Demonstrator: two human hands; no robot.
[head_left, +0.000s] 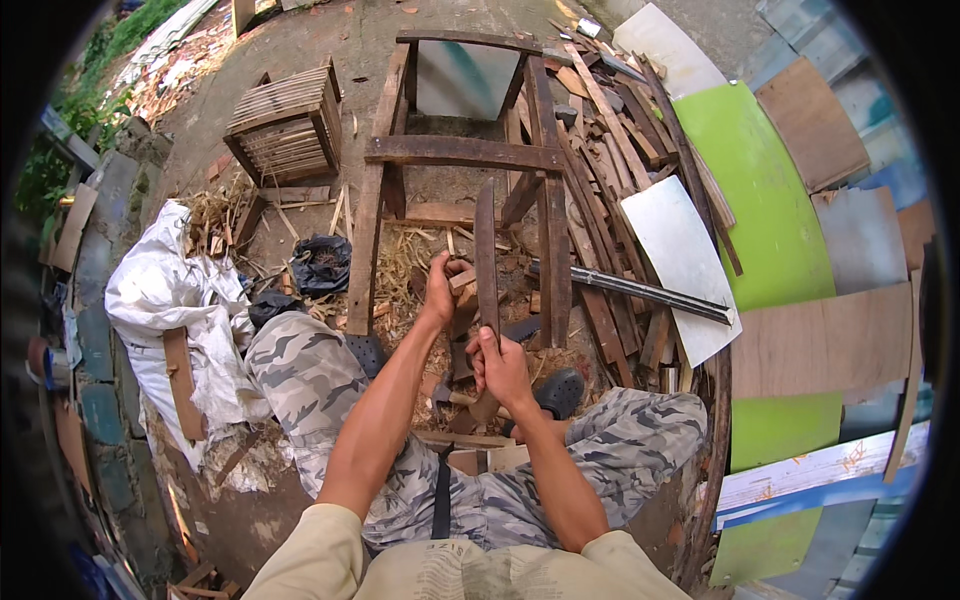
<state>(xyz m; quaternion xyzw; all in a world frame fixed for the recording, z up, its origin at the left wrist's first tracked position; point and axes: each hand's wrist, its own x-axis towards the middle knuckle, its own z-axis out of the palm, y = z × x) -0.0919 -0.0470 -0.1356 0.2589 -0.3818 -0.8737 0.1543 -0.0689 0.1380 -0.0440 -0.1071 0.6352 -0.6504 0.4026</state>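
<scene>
My right hand (502, 370) is closed around the lower end of a machete (486, 245), whose dark, rust-brown blade points up and away from me. Just left of the blade, my left hand (440, 290) grips a small wooden piece (462, 280); the fingers partly cover it. The two hands are apart, above the ground between my knees. Beyond them stands a dark wooden frame (465, 152) with legs and crossbars. Below my hands lies a wooden-handled tool (455, 398), partly hidden by my right hand and arm.
A slatted wooden crate (288, 135) stands at far left. Nearer are a black plastic bag (320, 264) and a white sack (180, 290). Scrap lumber (625, 125) is piled right, with a dark metal bar (650, 290) across a white sheet (680, 260). Shavings litter the ground.
</scene>
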